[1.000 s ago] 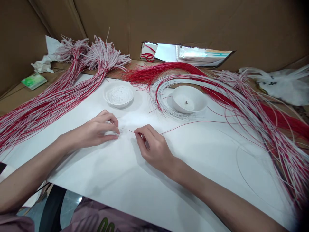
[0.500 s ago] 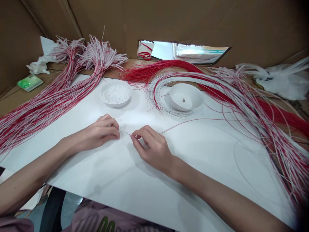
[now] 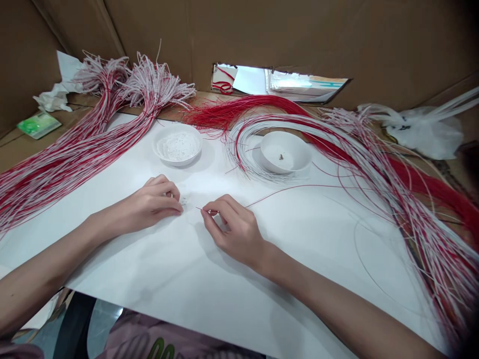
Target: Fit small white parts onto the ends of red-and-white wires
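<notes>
My right hand [image 3: 237, 229] pinches a thin red wire [image 3: 277, 191] between thumb and index finger. A short tip of it sticks out to the left, and its long tail curves away to the right. My left hand [image 3: 155, 202] rests on the white tabletop [image 3: 168, 269] with thumb and forefinger closed together; whatever they may hold is too small to see. Tiny pale bits [image 3: 184, 201] lie at the left fingertips. A gap separates those fingertips from the wire's tip. Beyond my left hand stands a white bowl [image 3: 178, 163] with small white pieces inside.
A second white bowl [image 3: 302, 152] holds a small dark bit. Bundled red and white wires [image 3: 86, 144] stretch along the left, and more wires [image 3: 377, 169] sweep across the back and right. Behind rises a cardboard wall [image 3: 157, 30] with a slot. A plastic bag [image 3: 430, 132] lies back right.
The view has shifted slightly, so most things appear a little further left. Both hands keep nearly the same pose, and the red wire is still in the right fingers.
</notes>
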`<state>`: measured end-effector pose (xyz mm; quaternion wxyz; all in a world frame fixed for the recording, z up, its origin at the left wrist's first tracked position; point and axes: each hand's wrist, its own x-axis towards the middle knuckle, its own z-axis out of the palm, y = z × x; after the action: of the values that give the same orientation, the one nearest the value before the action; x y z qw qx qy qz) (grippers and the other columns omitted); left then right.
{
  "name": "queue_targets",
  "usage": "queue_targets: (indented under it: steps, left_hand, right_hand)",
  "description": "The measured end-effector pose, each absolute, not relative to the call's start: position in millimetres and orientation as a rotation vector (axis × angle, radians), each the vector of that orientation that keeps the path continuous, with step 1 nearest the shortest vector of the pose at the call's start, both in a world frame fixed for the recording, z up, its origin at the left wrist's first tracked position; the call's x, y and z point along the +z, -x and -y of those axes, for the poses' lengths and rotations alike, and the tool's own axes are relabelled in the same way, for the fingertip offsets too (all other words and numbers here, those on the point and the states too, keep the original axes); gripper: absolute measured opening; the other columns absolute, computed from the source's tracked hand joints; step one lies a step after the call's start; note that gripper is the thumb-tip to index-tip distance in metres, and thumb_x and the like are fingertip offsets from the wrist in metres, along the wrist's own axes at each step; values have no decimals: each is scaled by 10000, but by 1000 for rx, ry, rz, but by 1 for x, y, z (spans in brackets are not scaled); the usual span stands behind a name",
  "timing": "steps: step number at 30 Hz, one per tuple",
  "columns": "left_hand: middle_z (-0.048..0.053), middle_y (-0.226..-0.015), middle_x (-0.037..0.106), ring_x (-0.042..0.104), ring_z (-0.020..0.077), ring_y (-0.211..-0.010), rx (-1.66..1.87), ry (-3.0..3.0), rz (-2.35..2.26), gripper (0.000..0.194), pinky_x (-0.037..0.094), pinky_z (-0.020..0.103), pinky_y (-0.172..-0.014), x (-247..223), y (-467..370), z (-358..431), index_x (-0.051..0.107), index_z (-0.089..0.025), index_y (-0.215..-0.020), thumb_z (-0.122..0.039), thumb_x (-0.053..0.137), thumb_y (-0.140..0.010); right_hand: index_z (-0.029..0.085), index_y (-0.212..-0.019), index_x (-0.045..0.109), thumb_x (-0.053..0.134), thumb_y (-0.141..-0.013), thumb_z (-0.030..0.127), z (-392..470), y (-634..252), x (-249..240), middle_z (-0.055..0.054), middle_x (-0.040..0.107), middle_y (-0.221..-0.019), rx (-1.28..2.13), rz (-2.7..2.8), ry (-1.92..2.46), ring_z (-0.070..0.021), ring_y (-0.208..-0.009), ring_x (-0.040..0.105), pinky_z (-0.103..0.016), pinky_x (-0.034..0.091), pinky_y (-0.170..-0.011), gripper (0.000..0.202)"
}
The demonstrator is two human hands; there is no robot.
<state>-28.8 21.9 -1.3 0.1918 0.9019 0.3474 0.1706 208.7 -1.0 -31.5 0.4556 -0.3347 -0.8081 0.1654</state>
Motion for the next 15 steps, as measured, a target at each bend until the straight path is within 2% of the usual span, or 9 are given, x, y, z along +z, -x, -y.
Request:
queue_targets:
  steps: [7, 15]
  left_hand:
    - [64, -957, 656, 512, 196, -912, 439, -2631, -991, 196, 391, 358, -809, -4, 26, -15, 705, -234, -945, -207, 511, -950]
    - [31, -898, 647, 500, 157, -856, 566, -2728, -897, 176, 356, 321, -776, -14, 26, -15, 707, -249, -913, -157, 557, -929]
  right_hand:
    - [181, -842, 579, 540, -891, 115, 1, -208, -30, -2, 588, -732, 430, 1967, 850, -86, -579, 498, -218, 412, -520, 90]
    - [177, -848, 597, 542, -893, 129, 3, -206, -20, 5, 559, -710, 529, 1912, 957, -91, -596, 476, -228, 410, -541, 86]
